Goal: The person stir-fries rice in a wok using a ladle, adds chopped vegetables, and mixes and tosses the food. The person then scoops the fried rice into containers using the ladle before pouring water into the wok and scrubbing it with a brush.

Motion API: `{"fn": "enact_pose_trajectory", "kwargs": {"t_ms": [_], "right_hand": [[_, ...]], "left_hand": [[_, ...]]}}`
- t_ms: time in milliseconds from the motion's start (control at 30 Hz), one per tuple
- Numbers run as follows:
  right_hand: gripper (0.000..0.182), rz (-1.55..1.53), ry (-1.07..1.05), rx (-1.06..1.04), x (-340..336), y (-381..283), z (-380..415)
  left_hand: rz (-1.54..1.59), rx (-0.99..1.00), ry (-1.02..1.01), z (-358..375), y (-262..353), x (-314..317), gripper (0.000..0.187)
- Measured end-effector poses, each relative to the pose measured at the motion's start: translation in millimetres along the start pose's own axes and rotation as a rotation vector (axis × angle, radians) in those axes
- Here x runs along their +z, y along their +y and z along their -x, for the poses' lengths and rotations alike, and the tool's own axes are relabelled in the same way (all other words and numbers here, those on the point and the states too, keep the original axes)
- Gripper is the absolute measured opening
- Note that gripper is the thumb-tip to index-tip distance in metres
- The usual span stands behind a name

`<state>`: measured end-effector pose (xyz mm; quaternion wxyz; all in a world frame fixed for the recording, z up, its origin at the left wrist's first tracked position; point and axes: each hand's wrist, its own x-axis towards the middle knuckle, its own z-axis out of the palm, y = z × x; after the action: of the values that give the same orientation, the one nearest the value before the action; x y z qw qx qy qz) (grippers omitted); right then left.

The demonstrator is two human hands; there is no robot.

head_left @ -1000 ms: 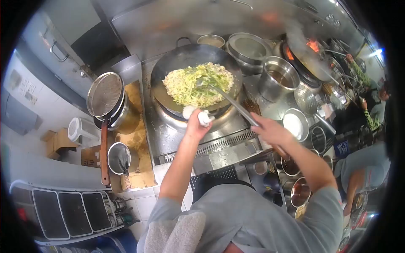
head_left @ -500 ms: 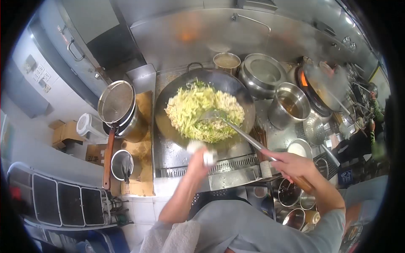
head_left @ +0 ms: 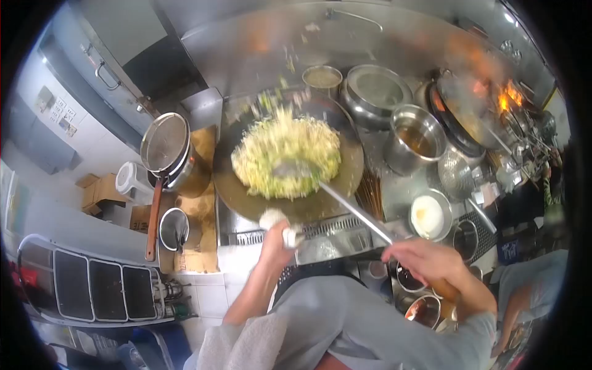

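Observation:
A wide wok sits on the stove, tilted a little. Shredded pale-green vegetable with what looks like rice or egg, the food, fills its middle, and bits fly up past the far rim. My left hand is closed around a white cloth at the wok's near edge; the cloth hides any handle there. My right hand grips the long handle of a wok ladle, whose blurred bowl rests in the near part of the food.
Left stand a strainer over a pot and a small metal cup. Right are a pot of brown liquid, a bowl of white stuff and a second wok with flames beyond. Another person's arm shows lower right.
The food has been tossed up toward the far rim. The wok appears shifted left in view, and my left hand is slightly lower. Flames have flared by the second wok.

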<state>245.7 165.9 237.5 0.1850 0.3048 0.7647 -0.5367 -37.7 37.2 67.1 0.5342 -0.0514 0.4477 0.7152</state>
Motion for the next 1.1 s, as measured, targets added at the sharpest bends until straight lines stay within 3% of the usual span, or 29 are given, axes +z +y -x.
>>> {"fn": "enact_pose_trajectory", "kwargs": {"t_ms": [100, 167, 300, 333, 367, 500, 567, 600, 633, 667, 733, 767, 800, 833, 900, 1000, 1100], "right_hand": [[0.023, 0.129, 0.002, -0.063, 6, 3, -40], [0.025, 0.246, 0.145, -0.137, 13, 3, -93], [0.024, 0.203, 0.360, -0.368, 30, 11, -117], [0.023, 0.129, 0.340, -0.228, 33, -3, -103], [0.022, 0.126, 0.314, -0.193, 33, -11, -89], [0.021, 0.064, 0.172, -0.060, 26, -9, -30], [0.022, -0.053, 0.027, 0.055, 13, -13, 10], [0.021, -0.027, -0.001, 0.117, 8, -15, 0], [0.020, 0.016, 0.047, 0.065, 11, -12, -20], [0.020, 0.069, 0.101, 0.008, 11, -12, -52], [0.020, 0.117, 0.211, -0.061, 13, -15, -75], [0.020, 0.111, 0.242, -0.068, 14, -18, -78], [0.020, 0.102, 0.274, -0.081, 14, -21, -80], [0.021, 0.083, 0.292, -0.097, 14, -25, -69], [0.021, 0.053, 0.301, -0.122, 23, -32, -31], [0.025, -0.618, 0.287, -0.253, 36, -14, -15], [0.033, -1.531, 0.046, -0.549, 56, 28, -92]], "left_hand": [[-0.036, 0.034, 0.089, -12, 22, 21, 0.021], [0.021, 0.050, -0.058, -73, -7, -21, 0.026], [0.042, 0.059, -0.005, -4, -49, -32, 0.023], [0.081, 0.109, -0.027, 2, -43, -21, 0.021], [0.137, -0.041, -0.016, -8, -29, -28, 0.018], [-0.036, 0.057, 0.136, -21, 16, 13, 0.014], [0.045, 0.077, 0.043, 9, 3, 16, 0.017], [0.099, 0.033, -0.114, -25, 7, -9, 0.015], [0.012, -0.001, 0.014, -42, 16, 1, 0.014], [-0.458, 0.386, -0.069, -59, -5, -20, 0.015], [-0.472, 0.422, -0.082, -67, -35, -35, 0.017], [-0.014, 0.052, 0.003, -45, -51, -38, 0.019], [-0.032, 0.033, 0.009, -11, -54, -33, 0.021], [-0.028, 0.168, -0.043, 7, -51, -20, 0.020], [0.152, 0.025, -0.041, -15, -37, -25, 0.018], [0.064, 0.079, -0.025, -71, 21, 2, 0.007], [0.000, -0.036, -0.010, -96, 32, -4, 0.011]]}}
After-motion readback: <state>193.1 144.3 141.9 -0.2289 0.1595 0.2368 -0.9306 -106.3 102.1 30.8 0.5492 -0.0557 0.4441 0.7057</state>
